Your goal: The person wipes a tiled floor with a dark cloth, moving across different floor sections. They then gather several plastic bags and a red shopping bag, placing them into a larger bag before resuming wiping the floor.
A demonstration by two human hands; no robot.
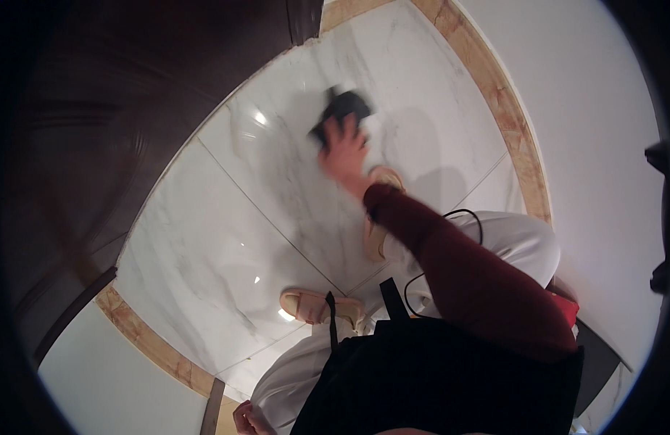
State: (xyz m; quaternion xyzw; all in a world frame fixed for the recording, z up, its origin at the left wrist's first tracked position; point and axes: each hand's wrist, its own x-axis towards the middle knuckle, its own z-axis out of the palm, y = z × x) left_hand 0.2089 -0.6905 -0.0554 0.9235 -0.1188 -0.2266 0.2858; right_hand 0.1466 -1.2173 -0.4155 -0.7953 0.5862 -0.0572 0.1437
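My right hand (344, 154) reaches out over the marble tile floor (248, 217), its fingers spread on a dark cloth (343, 117). Hand and cloth are blurred, and the fingertips lie over the cloth's near part. A maroon sleeve covers that arm. At the bottom edge my left hand (248, 417) rests beside my left knee, partly cut off by the picture's rim; nothing shows in it. Below the right forearm, one beige slipper (375, 239) is partly covered; the other slipper (313, 307) stands nearer my body.
A dark, glossy door or panel (123, 109) bounds the floor at the left. Tan marble skirting (498, 103) runs under the white wall at the right, with more skirting (155, 348) at the lower left. A black cord (481, 223) loops over my right leg.
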